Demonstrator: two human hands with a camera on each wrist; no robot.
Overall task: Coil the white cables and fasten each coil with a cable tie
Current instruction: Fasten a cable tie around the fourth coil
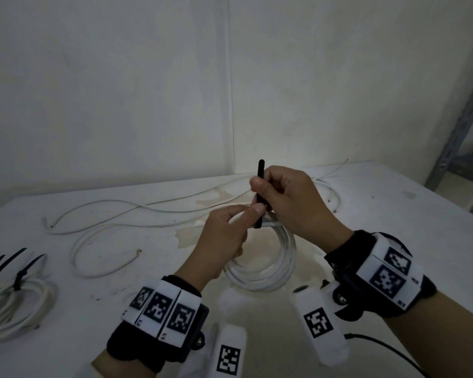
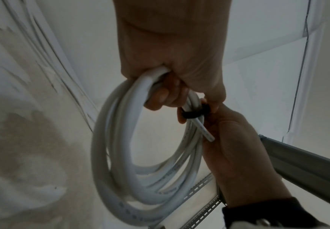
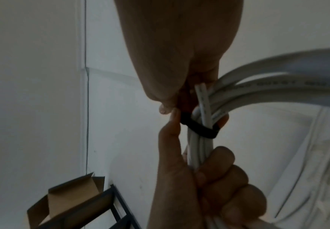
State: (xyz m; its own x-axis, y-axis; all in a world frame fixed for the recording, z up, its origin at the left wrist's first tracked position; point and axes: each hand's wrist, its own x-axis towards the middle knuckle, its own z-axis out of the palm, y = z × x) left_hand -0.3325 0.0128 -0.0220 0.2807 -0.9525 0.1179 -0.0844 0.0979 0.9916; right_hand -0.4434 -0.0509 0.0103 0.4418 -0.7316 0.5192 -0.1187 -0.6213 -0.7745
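Both hands meet above table (image 1: 393, 214) centre: coil (image 1: 259, 271) gripped by left hand (image 1: 224, 241), hanging near; cable tie (image 1: 259, 193) tail upright, pinched by right hand (image 1: 289, 203), band looped round bundle.

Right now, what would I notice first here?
Two hands meet mid-table: the left hand grips a white coil, and the right hand pinches a black tie looped round it. At the far left lies a tied coil, with loose cables behind.
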